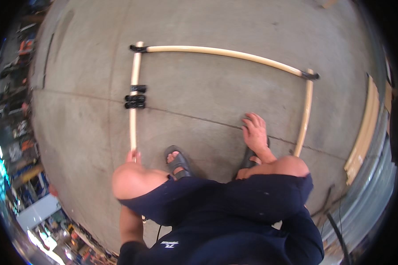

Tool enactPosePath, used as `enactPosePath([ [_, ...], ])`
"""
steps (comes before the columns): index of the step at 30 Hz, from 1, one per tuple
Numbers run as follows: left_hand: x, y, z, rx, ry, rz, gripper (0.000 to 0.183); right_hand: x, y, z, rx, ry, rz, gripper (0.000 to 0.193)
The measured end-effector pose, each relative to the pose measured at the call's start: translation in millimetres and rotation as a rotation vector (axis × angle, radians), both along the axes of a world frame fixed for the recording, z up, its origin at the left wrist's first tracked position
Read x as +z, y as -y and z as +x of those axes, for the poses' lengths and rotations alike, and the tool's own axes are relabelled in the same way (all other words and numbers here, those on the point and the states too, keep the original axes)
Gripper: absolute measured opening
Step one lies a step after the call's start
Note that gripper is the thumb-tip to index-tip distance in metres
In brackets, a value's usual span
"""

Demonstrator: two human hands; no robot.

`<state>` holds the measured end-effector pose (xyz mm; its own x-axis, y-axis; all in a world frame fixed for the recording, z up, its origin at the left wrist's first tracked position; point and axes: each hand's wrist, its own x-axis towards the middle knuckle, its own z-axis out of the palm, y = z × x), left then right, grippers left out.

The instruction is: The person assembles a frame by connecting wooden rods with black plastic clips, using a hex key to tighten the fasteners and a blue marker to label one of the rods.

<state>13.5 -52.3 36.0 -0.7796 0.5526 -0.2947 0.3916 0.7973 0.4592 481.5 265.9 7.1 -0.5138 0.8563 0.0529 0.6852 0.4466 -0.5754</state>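
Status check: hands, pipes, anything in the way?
Left hand at left pipe, grip partly hidden by knee. Right hand open, empty. Black connectors join far pipe to left and right pipe. Sandalled feet between them.

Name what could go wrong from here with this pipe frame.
The left hand is at the near end of the left pipe; a tug there might twist the far-left corner joint. The black fittings on that pipe could slide if loose, which I can't tell. The left sandal leaves toes bare, so a dropped pipe might hurt them.
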Motion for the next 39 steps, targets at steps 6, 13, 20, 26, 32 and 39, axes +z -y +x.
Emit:
enactPosePath([
  [6, 29, -157, -72, -0.225, -0.217, 0.114, 0.046, 0, -5, -12, 0.089, -0.019, 0.004, 0.036],
  [13, 43, -264, -118, -0.372, -0.451, 0.054, 0.05, 22, -89, 0, 0.143, 0.044, 0.005, 0.04],
  [20, 18, -360, -152, -0.299, -0.182, -0.164, 0.065, 50, -208, -45, 0.239, 0.224, 0.231, 0.047],
  [26, -25, -399, -157, -0.276, -0.258, -0.277, 0.064, 24, -260, -54, 0.195, 0.375, 0.183, 0.056],
  [32, -49, -391, -180, -0.294, -0.09, -0.153, 0.039, -4, -280, -52, 0.185, 0.381, 0.12, 0.044],
  [39, -39, -391, -189, -0.366, -0.034, -0.26, 0.036, -6, -282, -48, 0.172, 0.369, 0.136, 0.036],
])
